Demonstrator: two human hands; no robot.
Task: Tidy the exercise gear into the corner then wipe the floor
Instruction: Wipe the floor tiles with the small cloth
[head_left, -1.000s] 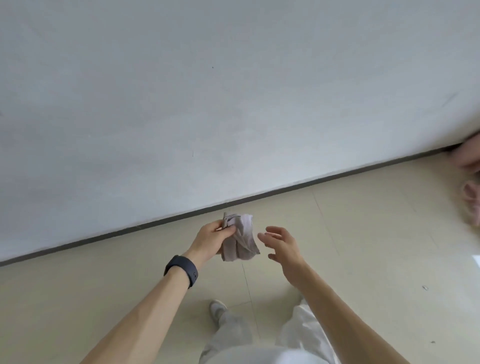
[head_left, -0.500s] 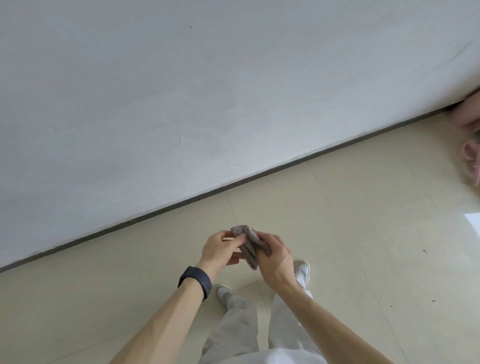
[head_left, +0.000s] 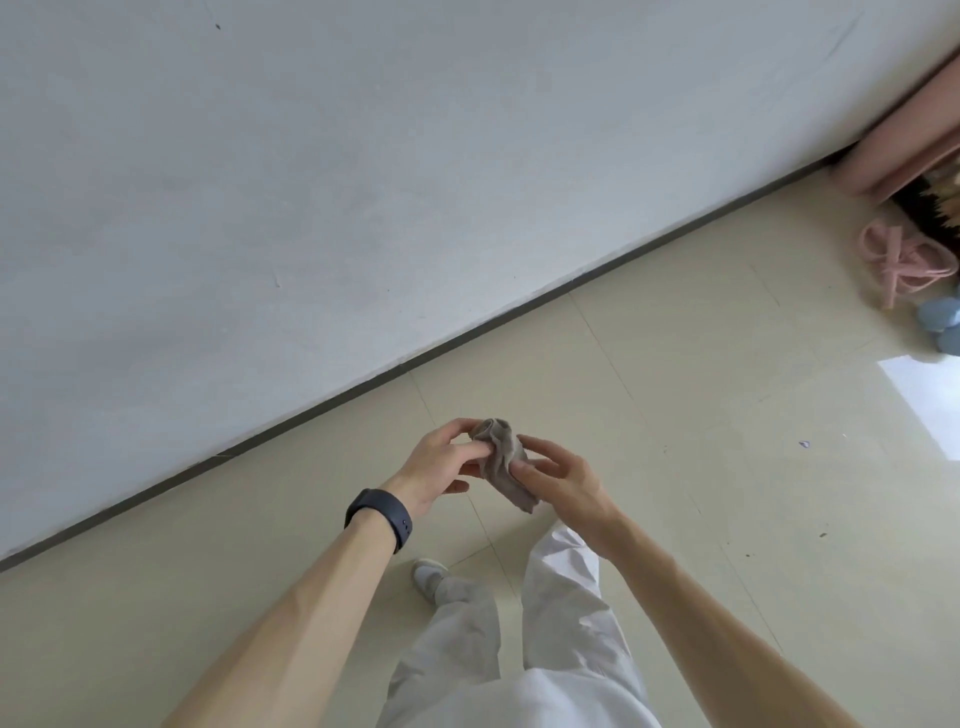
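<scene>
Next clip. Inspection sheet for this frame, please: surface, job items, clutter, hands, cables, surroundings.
Surface: beige tiled floor, small specks on it.
Job's things: grey cloth held above the floor; pink rolled mat, pink band and blue rounded items at far right.
Clutter: dark bristled item beside the mat, unclear.
Hands: left hand and right hand both pinch the cloth.
Cables: nothing seen.
Surroundings: white wall, dark baseboard.
</scene>
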